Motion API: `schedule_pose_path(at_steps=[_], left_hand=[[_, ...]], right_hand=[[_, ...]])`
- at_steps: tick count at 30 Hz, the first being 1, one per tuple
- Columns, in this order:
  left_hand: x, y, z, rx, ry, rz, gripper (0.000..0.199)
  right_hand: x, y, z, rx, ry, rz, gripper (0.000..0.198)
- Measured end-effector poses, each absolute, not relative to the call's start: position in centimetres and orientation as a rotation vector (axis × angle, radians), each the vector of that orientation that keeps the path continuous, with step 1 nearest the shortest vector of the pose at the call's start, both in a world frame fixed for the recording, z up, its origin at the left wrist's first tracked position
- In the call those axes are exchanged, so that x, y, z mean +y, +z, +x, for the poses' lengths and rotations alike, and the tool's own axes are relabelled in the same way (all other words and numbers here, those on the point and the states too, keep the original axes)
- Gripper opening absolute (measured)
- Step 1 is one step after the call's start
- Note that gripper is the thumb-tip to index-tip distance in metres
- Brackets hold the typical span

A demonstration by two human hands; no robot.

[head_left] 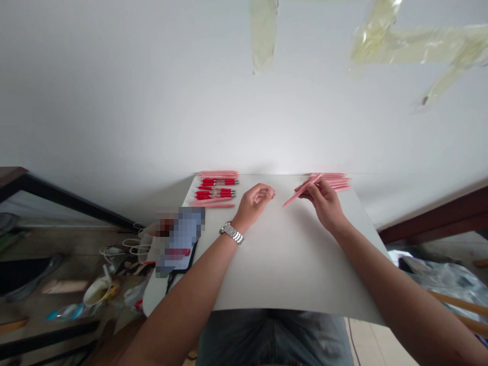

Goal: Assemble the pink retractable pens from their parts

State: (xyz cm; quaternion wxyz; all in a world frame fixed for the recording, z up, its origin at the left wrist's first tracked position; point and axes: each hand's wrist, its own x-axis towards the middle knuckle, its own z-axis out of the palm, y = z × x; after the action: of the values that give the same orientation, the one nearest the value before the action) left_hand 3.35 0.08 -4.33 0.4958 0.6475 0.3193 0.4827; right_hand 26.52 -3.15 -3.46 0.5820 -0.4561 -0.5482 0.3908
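**Pink pen held above a white table**

The right hand (322, 200) pinches a pink pen (292, 199) between thumb and fingers, its tapered tip slanting down toward the left hand (256, 200). The left hand is half-open, fingers loosely curled, with nothing visible in its grasp. Just beyond the right hand lies a pink pen bundle (341, 180); red pens (218, 195) lie at left on the white table (282, 269).

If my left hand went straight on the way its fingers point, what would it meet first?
Probably the pink pen held in your right hand, or that hand itself; one view leaves their depth unclear.
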Motion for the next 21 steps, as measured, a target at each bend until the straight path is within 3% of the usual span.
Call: schedule_pose_path(at_steps=[12, 21], left_hand=[[0.07, -4.19, 3.35, 0.797, 1.175, 1.564, 0.029], [0.02, -4.25, 3.43, 0.744, 1.128, 1.613, 0.029]], right_hand=[[-3.98, -2.6, 26.91, -1.756, 0.354, -1.266, 0.026], [-3.76, -2.83, 26.58, -2.028, 0.258, -1.195, 0.021]])
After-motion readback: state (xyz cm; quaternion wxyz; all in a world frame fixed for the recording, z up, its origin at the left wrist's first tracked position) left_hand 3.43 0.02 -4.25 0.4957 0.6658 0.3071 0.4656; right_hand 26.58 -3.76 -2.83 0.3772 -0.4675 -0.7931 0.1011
